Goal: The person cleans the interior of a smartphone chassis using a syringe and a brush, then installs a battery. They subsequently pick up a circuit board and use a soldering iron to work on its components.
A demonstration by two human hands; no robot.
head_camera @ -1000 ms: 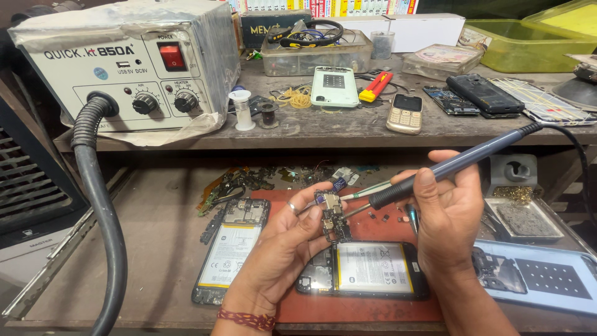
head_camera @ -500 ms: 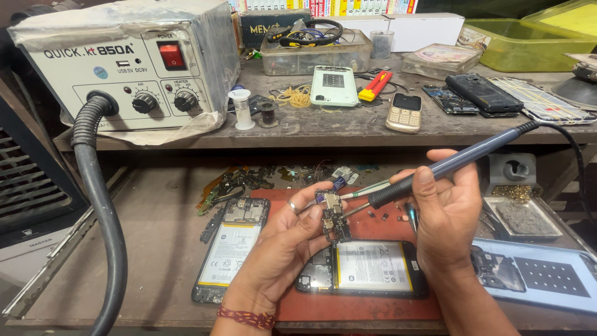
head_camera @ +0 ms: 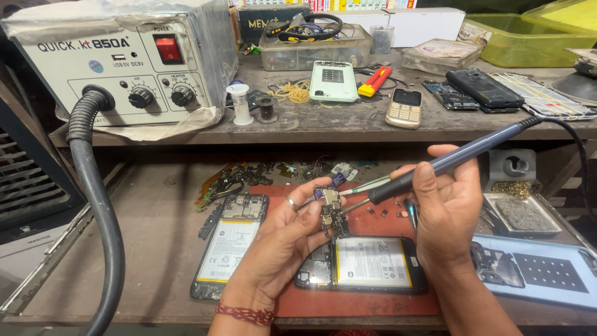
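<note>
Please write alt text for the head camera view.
The left hand holds a small green circuit board while the right hand touches a blue-handled soldering iron to it, above an opened black phone on a red mat.

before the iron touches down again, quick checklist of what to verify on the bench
1. Small circuit board pinched in the left hand: ok.
2. Dark-handled soldering iron in the right hand, pen-style grip: ok.
3. Iron tip lies at the board: ok; actual contact: cannot tell.
4. Iron's black cable runs clear to the right: ok.
5. Opened phone with white battery lies directly under the work, exposed to drips: not ok.
6. Red rocker switch on the grey hot-air station, on or off: cannot tell.
</note>
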